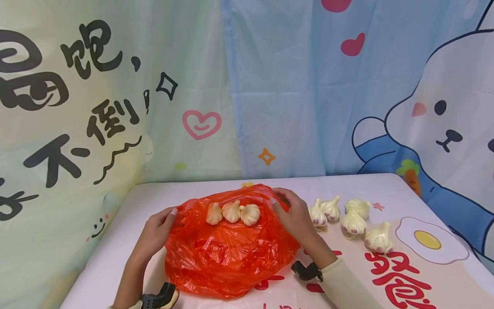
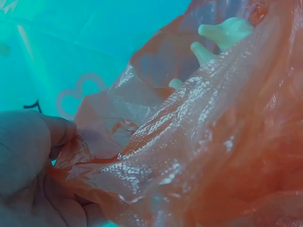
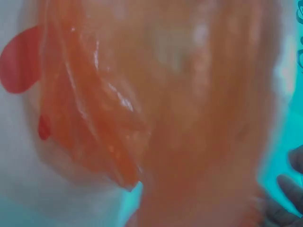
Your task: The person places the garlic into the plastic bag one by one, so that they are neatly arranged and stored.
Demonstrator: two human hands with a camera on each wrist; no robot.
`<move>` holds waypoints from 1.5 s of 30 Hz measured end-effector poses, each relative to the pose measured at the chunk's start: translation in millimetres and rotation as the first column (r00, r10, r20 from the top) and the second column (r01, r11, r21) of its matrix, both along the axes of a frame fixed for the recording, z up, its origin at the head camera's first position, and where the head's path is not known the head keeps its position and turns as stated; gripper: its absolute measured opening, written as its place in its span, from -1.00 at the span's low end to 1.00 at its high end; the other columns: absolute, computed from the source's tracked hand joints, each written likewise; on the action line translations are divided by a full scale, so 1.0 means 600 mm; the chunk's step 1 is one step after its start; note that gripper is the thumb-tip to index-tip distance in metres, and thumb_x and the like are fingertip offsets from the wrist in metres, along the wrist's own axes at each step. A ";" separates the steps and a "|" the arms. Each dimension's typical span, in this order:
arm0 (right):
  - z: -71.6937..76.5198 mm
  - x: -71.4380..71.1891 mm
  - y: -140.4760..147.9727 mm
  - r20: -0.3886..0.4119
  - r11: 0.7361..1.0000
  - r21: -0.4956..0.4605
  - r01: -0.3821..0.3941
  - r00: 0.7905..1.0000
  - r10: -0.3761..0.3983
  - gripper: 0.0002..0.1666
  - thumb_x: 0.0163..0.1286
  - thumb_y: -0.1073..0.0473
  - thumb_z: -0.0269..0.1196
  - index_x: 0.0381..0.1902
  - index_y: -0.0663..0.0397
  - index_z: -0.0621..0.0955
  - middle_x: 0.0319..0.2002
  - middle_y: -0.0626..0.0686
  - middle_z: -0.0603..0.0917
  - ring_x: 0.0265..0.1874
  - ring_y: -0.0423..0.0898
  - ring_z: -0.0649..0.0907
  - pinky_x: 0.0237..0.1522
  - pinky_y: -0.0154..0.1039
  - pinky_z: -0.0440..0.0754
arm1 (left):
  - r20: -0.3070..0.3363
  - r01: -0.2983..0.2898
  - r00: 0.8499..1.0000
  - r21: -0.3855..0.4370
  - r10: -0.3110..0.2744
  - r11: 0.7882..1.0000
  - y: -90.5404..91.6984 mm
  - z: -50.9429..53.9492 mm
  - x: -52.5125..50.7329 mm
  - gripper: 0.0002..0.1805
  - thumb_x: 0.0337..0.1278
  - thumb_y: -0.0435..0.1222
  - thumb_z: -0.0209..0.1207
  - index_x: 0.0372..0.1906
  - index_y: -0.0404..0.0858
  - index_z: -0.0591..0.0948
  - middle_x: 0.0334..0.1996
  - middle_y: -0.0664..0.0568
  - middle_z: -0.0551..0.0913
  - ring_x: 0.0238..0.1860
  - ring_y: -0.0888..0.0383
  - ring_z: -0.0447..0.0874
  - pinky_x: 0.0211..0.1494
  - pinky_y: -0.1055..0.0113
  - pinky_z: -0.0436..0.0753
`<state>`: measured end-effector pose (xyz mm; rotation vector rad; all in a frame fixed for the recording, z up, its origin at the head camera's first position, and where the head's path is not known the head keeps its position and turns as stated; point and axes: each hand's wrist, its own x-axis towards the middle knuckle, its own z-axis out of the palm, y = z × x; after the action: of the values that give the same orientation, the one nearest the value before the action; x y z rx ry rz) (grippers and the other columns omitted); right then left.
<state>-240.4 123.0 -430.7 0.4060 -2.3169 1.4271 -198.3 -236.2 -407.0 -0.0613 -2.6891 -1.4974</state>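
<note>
One cloth backdrop [image 1: 270, 86] spans the rear, printed with black characters, hearts and one white animal figure [image 1: 417, 98] that the right side of the head view cuts off. Before it stands one bench [image 1: 112, 244], both far corners in sight, its near edge out of frame. One red plastic bag [image 1: 227, 262] lies on the bench, nearer the left edge than the right, crumpled, its mouth spread by two hands. The left hand [image 1: 160, 229] pinches the rim on the side toward the bench's left edge, thumb in front, fingers partly hidden behind the plastic; the right hand [image 1: 295, 214] grips the opposite rim likewise. Two wrist cameras show, the left one [image 1: 158, 296] cut by the bottom of the head view, the right one [image 1: 306, 271] whole. Eight garlic bulbs can be counted: five bulbs [image 1: 353, 221] sit on the bench between the bag and the right edge, one partly behind another, and three bulbs [image 1: 231, 211] sit side by side in the bag's mouth. From the left wrist, the bag's near wall hides their lower parts; from the right wrist, blurred red film fills most of the view and only a pale smudge shows through. Whether more bulbs lie under the folds cannot be told.
</note>
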 end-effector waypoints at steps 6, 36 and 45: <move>0.007 -0.003 0.035 0.049 0.991 0.057 0.123 0.991 -0.126 -0.56 0.38 0.19 0.26 0.19 0.16 0.52 0.13 0.17 0.59 0.11 0.11 0.58 0.13 0.00 0.52 | -0.009 -0.022 1.000 -0.015 0.022 1.000 -0.005 -0.002 0.004 -0.49 0.50 -0.02 -0.11 0.22 -0.29 0.54 -0.03 -0.16 0.65 -0.11 -0.04 0.65 -0.01 0.08 0.66; -0.004 -0.039 0.136 0.420 0.957 0.235 0.171 0.870 -0.258 -0.41 0.48 0.02 0.11 0.34 0.23 0.39 0.23 0.32 0.47 0.18 0.24 0.48 0.14 0.06 0.50 | 0.016 -0.018 1.000 -0.020 0.018 1.000 -0.001 -0.004 -0.002 -0.47 0.51 0.01 -0.15 0.21 -0.30 0.53 -0.07 -0.14 0.66 -0.14 -0.01 0.65 -0.01 0.09 0.65; -0.005 -0.033 0.138 0.521 0.957 0.287 0.051 0.830 -0.200 -0.30 0.48 -0.19 0.05 0.27 0.30 0.47 0.22 0.32 0.49 0.16 0.25 0.50 0.09 0.05 0.55 | 0.038 -0.020 0.999 -0.031 0.021 0.999 0.000 -0.001 -0.003 -0.47 0.53 0.00 -0.19 0.23 -0.29 0.51 -0.06 -0.15 0.65 -0.13 -0.01 0.65 -0.01 0.10 0.66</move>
<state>-260.3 206.0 -433.6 -0.1177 -2.9405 1.2924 -200.0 -236.1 -407.8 -0.0068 -2.7347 -1.4667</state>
